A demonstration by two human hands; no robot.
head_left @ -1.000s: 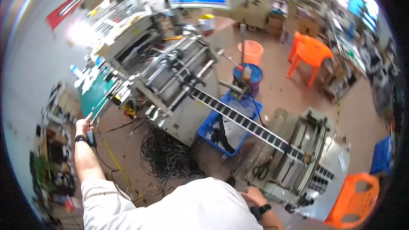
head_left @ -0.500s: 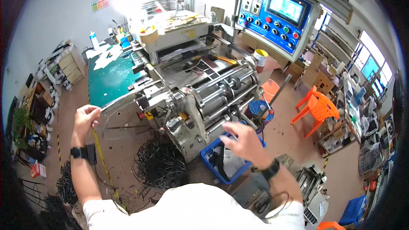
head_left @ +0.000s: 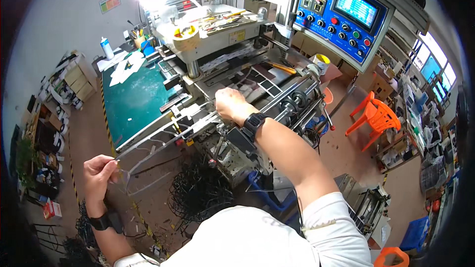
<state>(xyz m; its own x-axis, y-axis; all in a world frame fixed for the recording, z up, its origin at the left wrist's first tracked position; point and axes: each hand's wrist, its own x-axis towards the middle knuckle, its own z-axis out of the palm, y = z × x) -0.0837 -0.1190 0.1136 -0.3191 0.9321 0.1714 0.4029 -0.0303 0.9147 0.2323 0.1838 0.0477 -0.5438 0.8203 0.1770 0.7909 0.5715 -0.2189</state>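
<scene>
At the left, my left hand (head_left: 100,174) pinches the end of a thin, see-through plastic strip (head_left: 148,157) with ladder-like cut-outs. The strip stretches up and right, past the green table's edge, to the metal roller machine (head_left: 284,111). Over the machine's near left side is my right hand (head_left: 230,104), with its fingers curled downward by the strip's far end. The back of that hand hides its fingertips, so what they hold cannot be made out. Dark and pale flat pieces (head_left: 269,88) lie on the machine bed beyond it.
A green-topped table (head_left: 133,96) stands left of the machine. The blue control panel (head_left: 341,15) hangs at the upper right. Tangled black strips (head_left: 200,185) heap on the floor in front, beside a blue crate (head_left: 262,190). An orange chair (head_left: 376,118) stands right.
My right hand has moved from above the blue crate up and left onto the machine. My left hand has dropped lower, still pinching the strip. The view has shifted somewhat.
</scene>
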